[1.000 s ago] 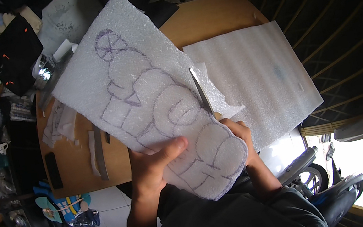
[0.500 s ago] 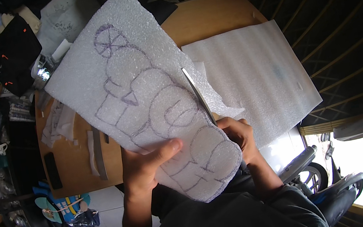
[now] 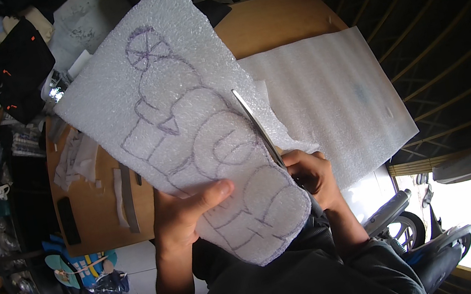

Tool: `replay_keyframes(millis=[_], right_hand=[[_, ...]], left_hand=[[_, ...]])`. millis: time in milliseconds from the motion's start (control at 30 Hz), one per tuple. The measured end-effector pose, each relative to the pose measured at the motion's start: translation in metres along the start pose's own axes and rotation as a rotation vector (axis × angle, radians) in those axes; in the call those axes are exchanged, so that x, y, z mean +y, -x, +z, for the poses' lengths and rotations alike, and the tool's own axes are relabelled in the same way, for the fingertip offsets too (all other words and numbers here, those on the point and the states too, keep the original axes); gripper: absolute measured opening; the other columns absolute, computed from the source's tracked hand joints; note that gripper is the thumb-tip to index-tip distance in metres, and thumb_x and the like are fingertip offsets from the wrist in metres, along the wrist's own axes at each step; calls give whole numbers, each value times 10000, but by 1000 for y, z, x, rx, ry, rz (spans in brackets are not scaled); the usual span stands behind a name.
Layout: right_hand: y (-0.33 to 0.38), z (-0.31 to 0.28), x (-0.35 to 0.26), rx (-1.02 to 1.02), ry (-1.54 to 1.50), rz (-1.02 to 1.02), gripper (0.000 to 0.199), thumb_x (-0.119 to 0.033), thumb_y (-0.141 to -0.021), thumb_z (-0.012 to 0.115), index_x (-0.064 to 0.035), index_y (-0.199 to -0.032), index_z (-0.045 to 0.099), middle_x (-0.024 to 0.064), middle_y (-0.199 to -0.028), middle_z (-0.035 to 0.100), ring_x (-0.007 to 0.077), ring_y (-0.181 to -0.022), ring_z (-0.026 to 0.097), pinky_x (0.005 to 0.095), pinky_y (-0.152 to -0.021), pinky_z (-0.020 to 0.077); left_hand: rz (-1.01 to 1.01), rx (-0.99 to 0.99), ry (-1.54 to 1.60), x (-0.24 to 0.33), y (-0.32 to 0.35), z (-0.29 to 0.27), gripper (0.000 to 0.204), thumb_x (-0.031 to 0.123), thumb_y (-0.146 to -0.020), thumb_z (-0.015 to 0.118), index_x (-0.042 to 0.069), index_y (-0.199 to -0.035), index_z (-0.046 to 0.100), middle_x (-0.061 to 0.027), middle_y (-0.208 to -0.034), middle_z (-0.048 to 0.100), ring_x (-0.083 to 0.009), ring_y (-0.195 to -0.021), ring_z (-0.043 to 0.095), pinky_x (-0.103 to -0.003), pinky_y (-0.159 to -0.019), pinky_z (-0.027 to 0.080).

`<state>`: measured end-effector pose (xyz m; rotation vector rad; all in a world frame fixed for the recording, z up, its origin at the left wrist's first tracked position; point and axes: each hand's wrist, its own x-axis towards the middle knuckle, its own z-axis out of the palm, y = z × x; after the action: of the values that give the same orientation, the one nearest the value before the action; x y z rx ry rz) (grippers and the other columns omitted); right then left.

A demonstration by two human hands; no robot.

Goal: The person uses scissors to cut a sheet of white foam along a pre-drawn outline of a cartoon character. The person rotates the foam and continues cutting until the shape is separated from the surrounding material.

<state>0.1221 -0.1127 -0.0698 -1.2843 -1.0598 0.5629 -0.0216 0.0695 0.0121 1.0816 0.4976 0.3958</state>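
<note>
A white foam sheet (image 3: 178,110) with a purple outline drawing is held up in front of me, over the table. My left hand (image 3: 188,215) grips its lower left edge, thumb on top, the other fingers hidden beneath. At the sheet's right edge, my right hand (image 3: 314,174) is closed round the handles of a pair of scissors (image 3: 255,123). One blade shows on top of the foam, pointing up and left along the drawn line; the other blade is hidden. The sheet's lower end is trimmed to a rounded outline, and a loose strip hangs to the right of the blade.
A larger white foam sheet (image 3: 333,92) lies on the wooden table (image 3: 282,16) at right. Foam scraps (image 3: 77,159), a metal ruler (image 3: 129,200) and a black flat object (image 3: 68,220) rest at left. A motorbike (image 3: 421,234) stands at lower right; cluttered shelves line the left.
The foam sheet has tilted slightly and shifted a little left at its lower end. The scissors' blade has swung slightly left, and my left hand has moved slightly left with the sheet.
</note>
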Motion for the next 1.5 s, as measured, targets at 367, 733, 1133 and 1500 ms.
replay_keyframes(millis=[367,733,1133,1500], right_hand=[[0,-7,-3,-10,22,3,793,-500,-515,861,9,-1041,556,12,-633,574,63,-554,536,196,-511,383],[-4,-11,-9,-31,27,-9,786,-506,-517,857,9,-1034,563,5,-620,567,56,-535,528,195,-512,379],[-2,-16,-11,-57,-25,47,795,-508,-498,863,10,-1027,573,16,-632,585,66,-543,550,197,-513,394],[1,-19,-13,-44,-20,96,831,-506,-469,872,16,-1038,565,13,-638,587,67,-569,563,190,-540,411]], left_hand=[[-20,-39,-46,-2,-3,-3,746,94,-598,784,-53,-1221,401,-169,-1104,516,-278,-1025,531,-385,-883,451],[-43,-39,-70,4,-3,-3,772,112,-581,788,-67,-1222,398,-180,-1079,533,-292,-1014,542,-392,-883,453],[-94,-55,-79,7,-2,-1,778,113,-571,788,-63,-1219,394,-181,-1076,529,-291,-1007,543,-392,-884,454],[-95,-83,-92,10,-4,3,779,118,-580,788,-60,-1224,388,-183,-1081,524,-295,-1015,537,-390,-892,448]])
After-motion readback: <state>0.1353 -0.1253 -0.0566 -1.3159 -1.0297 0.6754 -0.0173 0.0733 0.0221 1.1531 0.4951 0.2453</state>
